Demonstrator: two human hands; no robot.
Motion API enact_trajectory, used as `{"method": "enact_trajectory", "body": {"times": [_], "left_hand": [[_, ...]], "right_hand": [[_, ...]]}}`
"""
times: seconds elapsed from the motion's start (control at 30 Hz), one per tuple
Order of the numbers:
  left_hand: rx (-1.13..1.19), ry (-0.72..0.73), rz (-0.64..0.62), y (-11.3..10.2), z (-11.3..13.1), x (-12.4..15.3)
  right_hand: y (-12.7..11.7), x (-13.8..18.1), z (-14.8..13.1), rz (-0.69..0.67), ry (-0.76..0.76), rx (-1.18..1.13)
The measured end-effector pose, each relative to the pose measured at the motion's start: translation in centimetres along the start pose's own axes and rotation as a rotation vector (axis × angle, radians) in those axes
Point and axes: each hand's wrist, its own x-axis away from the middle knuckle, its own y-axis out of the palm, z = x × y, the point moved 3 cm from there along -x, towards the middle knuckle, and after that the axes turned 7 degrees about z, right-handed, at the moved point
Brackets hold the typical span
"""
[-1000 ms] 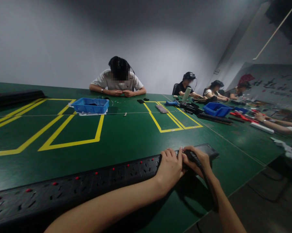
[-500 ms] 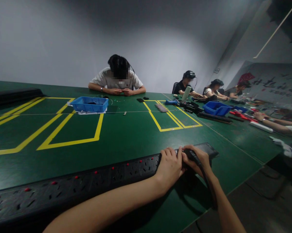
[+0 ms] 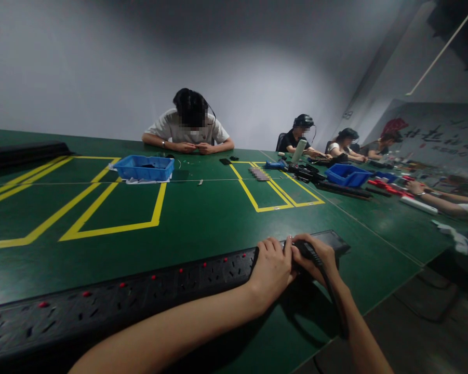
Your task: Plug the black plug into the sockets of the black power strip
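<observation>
A long black power strip (image 3: 140,291) with red switches lies across the near edge of the green table (image 3: 202,218). My left hand (image 3: 271,269) lies on the strip near its right end, fingers curled over its far side. My right hand (image 3: 318,258) is closed round a black plug (image 3: 307,250) at the same spot, and its black cable (image 3: 333,296) runs back along my forearm. The two hands touch each other.
Yellow tape rectangles (image 3: 117,208) mark the table. A blue tray (image 3: 145,168) stands at the far side in front of a seated person (image 3: 189,127). More people (image 3: 299,137), another blue bin (image 3: 346,175) and tools sit at the right. The floor (image 3: 420,322) drops off right of the table.
</observation>
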Motion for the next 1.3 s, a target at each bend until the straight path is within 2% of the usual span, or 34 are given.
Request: {"method": "enact_trajectory", "body": {"times": [1.3], "left_hand": [[0.021,-0.011,0.0,-0.24,-0.08,-0.07]], "right_hand": [[0.0,0.06,-0.32,0.02,0.048,-0.031]]}}
